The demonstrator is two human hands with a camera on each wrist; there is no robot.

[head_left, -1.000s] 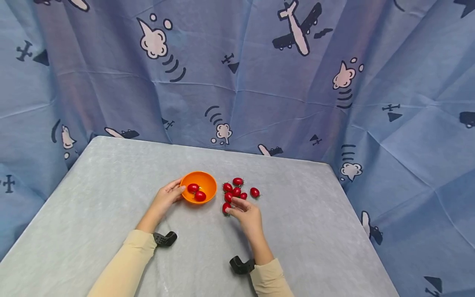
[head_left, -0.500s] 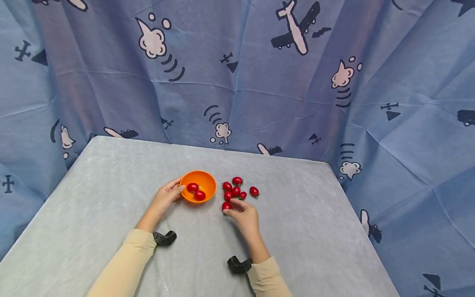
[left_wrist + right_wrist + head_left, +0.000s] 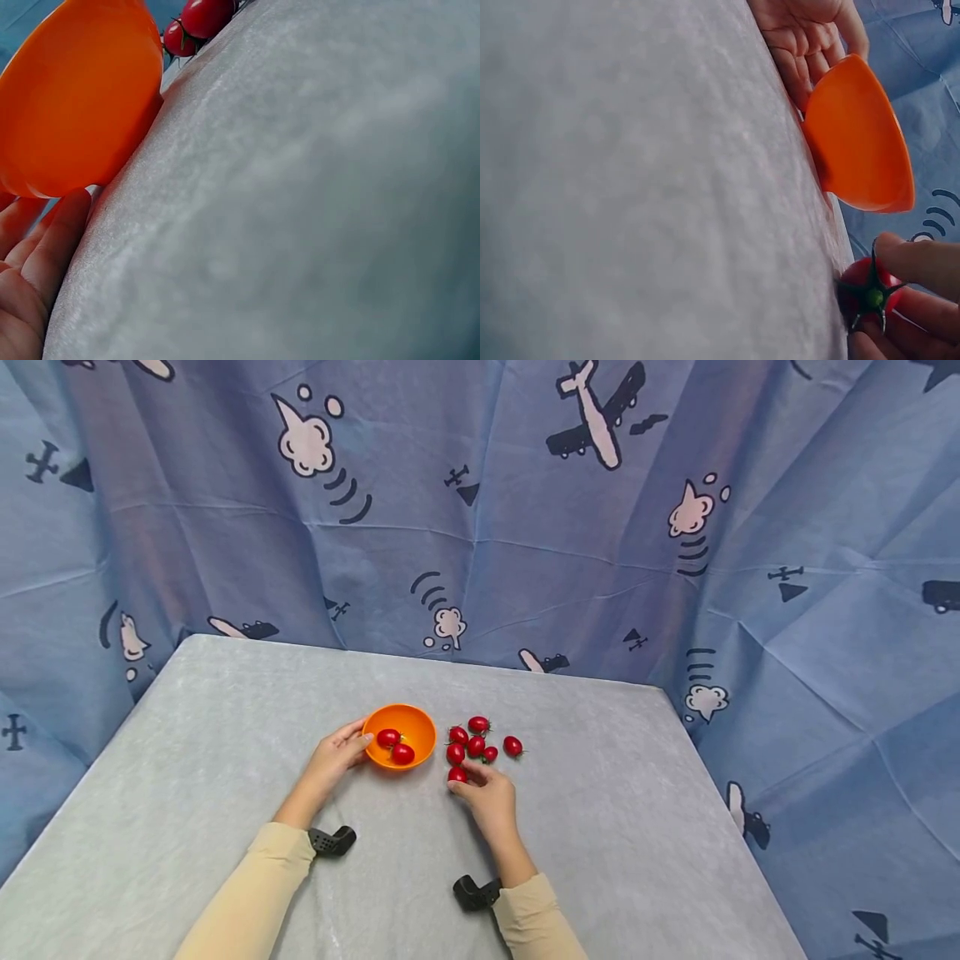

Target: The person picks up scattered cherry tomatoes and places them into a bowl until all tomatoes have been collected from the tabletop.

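An orange bowl (image 3: 420,735) stands on the table with two cherry tomatoes (image 3: 402,754) inside. My left hand (image 3: 336,758) holds it at its left side, thumb on the rim and fingers against the outer wall. To the right of the bowl, my right hand (image 3: 491,797) has thumb and fingers around a single cherry tomato (image 3: 866,289), whose green stem end faces the wrist camera. That tomato is low, at the table surface. Just beyond the right fingertips lies a loose group of several cherry tomatoes (image 3: 476,745), partly seen in the left wrist view too.
One cherry tomato (image 3: 513,746) lies a little apart on the right. A pale cloth covers the table (image 3: 615,827), and a blue patterned curtain (image 3: 480,510) hangs behind its far edge. Each wrist wears a black camera mount (image 3: 477,893).
My right hand has shifted slightly left and its fingers have closed in around the nearest tomato. The left hand and the bowl stay in place.
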